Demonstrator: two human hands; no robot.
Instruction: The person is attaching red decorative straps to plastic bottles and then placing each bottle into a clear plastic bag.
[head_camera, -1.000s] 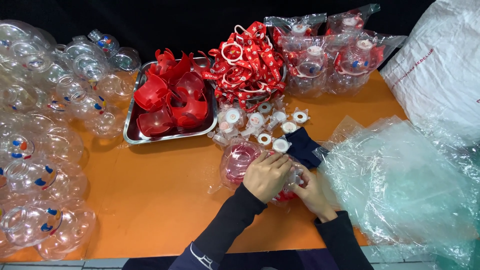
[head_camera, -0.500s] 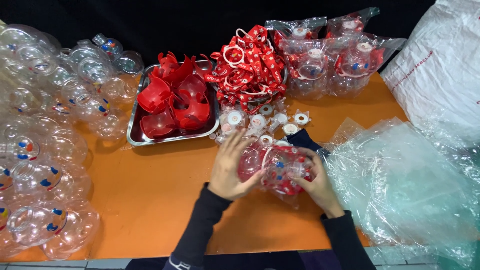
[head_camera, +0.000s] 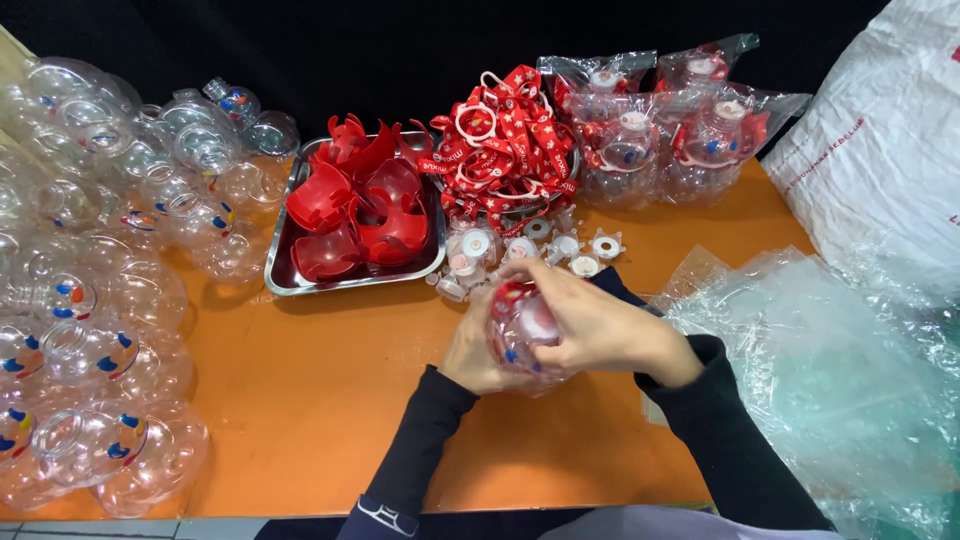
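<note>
Bagged clear bottle (head_camera: 527, 330): sitting mid-worktop (head_camera: 300, 400), both grips clamping it, left hand (head_camera: 475, 350) at 9 o'clock, right hand (head_camera: 600, 325) at 3. Steel tray (head_camera: 285, 270) lying at 11; plastic bags (head_camera: 820, 370) crowding 3; bare orange surface opening toward 8.

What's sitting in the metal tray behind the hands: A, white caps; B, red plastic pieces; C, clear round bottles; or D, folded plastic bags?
B: the metal tray holds a heap of red plastic pieces, while the clear bottles lie to its left on the orange table.
</note>
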